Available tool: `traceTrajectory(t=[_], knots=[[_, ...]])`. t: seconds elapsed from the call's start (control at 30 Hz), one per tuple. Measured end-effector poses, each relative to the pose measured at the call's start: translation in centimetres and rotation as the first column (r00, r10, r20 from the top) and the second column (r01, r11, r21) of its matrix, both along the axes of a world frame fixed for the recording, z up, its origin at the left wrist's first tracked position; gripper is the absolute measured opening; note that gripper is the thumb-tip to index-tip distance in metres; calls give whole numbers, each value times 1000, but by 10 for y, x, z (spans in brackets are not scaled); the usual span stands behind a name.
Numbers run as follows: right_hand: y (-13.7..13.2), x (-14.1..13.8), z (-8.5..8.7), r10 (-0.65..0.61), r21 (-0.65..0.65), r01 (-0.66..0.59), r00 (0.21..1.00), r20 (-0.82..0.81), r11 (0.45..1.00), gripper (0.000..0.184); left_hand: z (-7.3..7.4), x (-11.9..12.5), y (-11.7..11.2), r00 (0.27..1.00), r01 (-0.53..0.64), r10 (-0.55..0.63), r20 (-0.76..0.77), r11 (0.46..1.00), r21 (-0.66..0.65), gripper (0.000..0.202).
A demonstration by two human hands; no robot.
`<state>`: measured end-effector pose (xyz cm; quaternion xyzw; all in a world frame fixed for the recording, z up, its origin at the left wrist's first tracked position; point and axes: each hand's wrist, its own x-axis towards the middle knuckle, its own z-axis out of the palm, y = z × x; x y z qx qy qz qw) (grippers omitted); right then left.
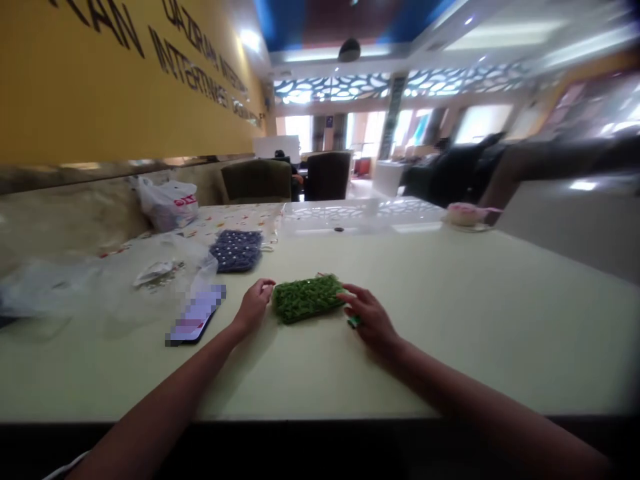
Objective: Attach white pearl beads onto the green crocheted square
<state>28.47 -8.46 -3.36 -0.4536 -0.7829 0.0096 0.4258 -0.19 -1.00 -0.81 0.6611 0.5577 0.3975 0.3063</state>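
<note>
A green beaded crochet piece (307, 299) is touched at both ends by the curled, unclamped fingers of left hand (255, 307) and right hand (371, 317), a seemingly finished navy beaded piece (236, 251) lying beyond the left fingers.

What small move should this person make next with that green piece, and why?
Probably lift the green piece with both hands. It lies between them, with the left hand at one end and the right hand at the other, so a gentle pinch seems the simplest move. A small green item sits beside the right hand.
</note>
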Motion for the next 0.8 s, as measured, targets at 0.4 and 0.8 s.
traceTrajectory(t=[0.4,0.8], knots=[[-44,-41,14,171,-116,-143,942,290,983,51,6,-2,-14,736,202,-146,-661,979,8,45],[-32,-25,-4,344,-261,-261,868,358,929,61,19,27,-42,537,392,-213,-816,920,18,50]])
